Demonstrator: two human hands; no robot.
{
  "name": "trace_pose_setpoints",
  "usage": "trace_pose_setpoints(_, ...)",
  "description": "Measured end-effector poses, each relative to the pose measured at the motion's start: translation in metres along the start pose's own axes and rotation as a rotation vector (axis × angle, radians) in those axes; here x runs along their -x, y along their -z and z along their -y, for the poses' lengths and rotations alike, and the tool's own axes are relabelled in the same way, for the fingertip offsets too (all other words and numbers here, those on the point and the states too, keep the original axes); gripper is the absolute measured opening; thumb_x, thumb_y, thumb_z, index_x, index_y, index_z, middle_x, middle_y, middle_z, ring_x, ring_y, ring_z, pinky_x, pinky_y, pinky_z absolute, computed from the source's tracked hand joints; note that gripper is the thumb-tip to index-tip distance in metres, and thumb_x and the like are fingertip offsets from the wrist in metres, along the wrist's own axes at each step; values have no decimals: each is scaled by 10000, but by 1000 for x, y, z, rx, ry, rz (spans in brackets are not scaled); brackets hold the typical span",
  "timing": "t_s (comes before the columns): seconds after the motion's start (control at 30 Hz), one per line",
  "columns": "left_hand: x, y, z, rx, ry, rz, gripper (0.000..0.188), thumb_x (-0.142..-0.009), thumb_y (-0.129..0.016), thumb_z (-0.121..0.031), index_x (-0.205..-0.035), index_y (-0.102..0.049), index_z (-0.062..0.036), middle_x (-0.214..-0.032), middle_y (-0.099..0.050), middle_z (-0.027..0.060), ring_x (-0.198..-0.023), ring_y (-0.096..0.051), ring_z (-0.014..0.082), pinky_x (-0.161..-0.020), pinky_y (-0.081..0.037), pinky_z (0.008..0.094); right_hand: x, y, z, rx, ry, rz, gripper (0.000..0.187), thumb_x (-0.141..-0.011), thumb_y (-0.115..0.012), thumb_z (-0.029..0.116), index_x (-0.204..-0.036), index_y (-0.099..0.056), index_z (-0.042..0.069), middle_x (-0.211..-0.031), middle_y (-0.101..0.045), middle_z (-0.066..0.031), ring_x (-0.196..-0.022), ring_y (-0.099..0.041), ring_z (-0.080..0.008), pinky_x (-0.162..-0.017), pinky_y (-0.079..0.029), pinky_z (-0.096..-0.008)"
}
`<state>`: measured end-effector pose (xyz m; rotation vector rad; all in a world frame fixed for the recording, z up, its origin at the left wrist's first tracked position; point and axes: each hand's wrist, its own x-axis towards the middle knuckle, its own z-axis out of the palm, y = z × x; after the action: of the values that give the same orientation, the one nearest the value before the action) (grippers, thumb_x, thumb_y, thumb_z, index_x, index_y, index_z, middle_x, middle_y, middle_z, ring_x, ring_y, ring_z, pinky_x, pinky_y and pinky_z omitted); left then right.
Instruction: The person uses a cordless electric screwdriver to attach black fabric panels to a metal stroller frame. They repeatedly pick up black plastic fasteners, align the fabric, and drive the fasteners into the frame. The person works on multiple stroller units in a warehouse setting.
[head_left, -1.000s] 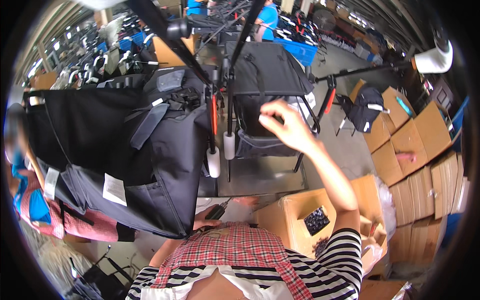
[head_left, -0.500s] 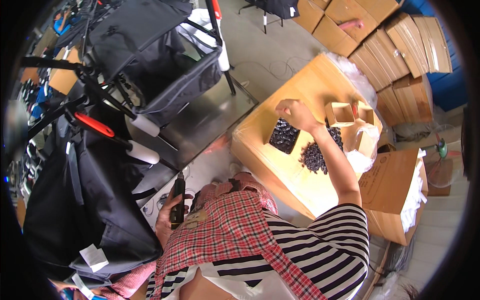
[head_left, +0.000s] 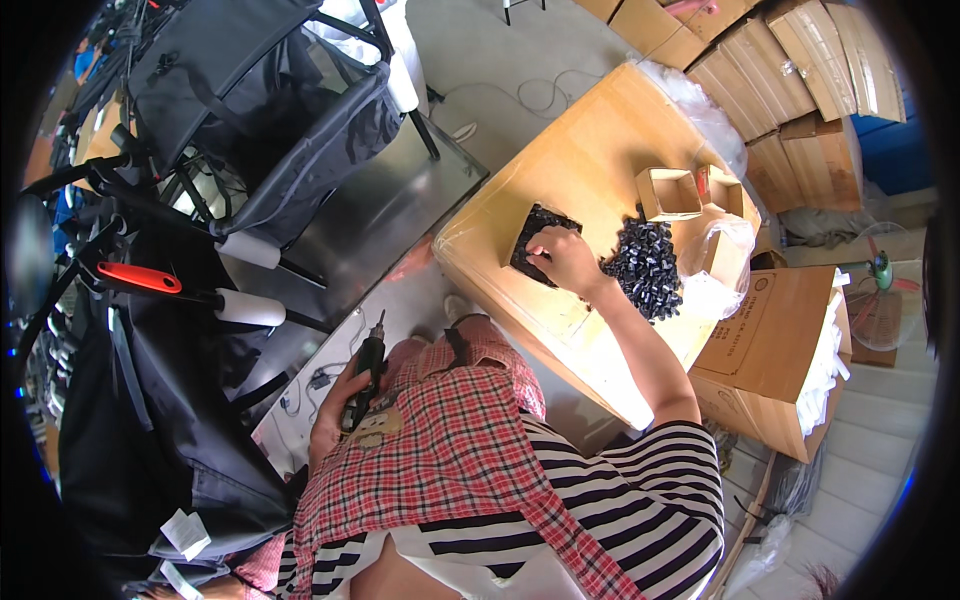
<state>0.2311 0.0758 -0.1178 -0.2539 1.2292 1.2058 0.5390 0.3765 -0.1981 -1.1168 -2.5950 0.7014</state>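
My left hand [head_left: 330, 408] is wrapped round a dark electric screwdriver [head_left: 369, 362], its bit pointing up beside my red checked apron. Over on the right, my right hand [head_left: 565, 256] is down at a small open box [head_left: 516, 245] of small black parts [head_left: 545, 215]. The fingers are curled together at the parts, and what they pinch is hidden. A loose heap of similar black pieces [head_left: 645, 272] lies just right of that hand on the cardboard-topped table [head_left: 570, 130].
Small open cartons [head_left: 670, 195] and a clear plastic bag [head_left: 715, 290] sit beyond the heap. At left stands a black fabric item with a frame [head_left: 340, 130], its red handle [head_left: 140, 277] nearer me. Right are a large carton [head_left: 765, 325] and a fan [head_left: 880, 270].
My right hand has lowered from above the box onto the black parts. The left hand has tilted the screwdriver, so its bit now leans right. The view has shifted slightly.
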Motion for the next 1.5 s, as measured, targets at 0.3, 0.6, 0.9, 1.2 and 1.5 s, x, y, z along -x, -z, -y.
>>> trace_pose_setpoints(0.3,3,-1,7,-83,-66,-50,642,-898,-717,-144,-1479,-447,-91,-1012,-618,57,-829,-606,115,-702,-495,217,-19,-9,-1,90,-68,185,173,-802,-749,263,-841,-682,108,-893,-672,-100,-950,-650,-316,-838,-496,-453)
trace_pose_setpoints(0.6,-41,52,7,-127,10,282,764,-888,-764,-224,-1533,-366,-123,-1069,-608,63,-911,-634,139,-745,-518,240,-21,5,-6,-89,-106,183,186,-755,-830,127,-807,-669,50,-777,-690,-89,-718,-686,-243,-685,-552,-347)
trace_pose_setpoints(0.9,35,-22,-64,-214,-330,417,1115,-758,-815,-131,-1626,-116,-175,-1001,-606,125,-642,-610,154,-611,-513,268,-121,47,136,-612,253,-118,178,-871,-769,55,-1022,-688,9,-865,-738,-73,-823,-714,-128,-755,-566,-277)
trace_pose_setpoints(1.2,79,-74,-87,-237,-656,491,1373,-549,-904,-29,-1629,-65,-154,-923,-615,104,-705,-634,145,-610,-505,251,-168,64,252,-644,650,-185,273,-809,-753,-82,-1061,-712,14,-875,-716,-66,-764,-687,-112,-724,-547,-254)
trace_pose_setpoints(1.5,67,-84,-82,-225,-708,443,1345,-581,-899,-45,-1629,-63,-155,-912,-614,106,-713,-636,148,-617,-498,249,-175,68,255,-669,806,-246,286,-780,-740,-125,-1040,-702,-13,-846,-700,-94,-747,-693,-150,-690,-547,-266)
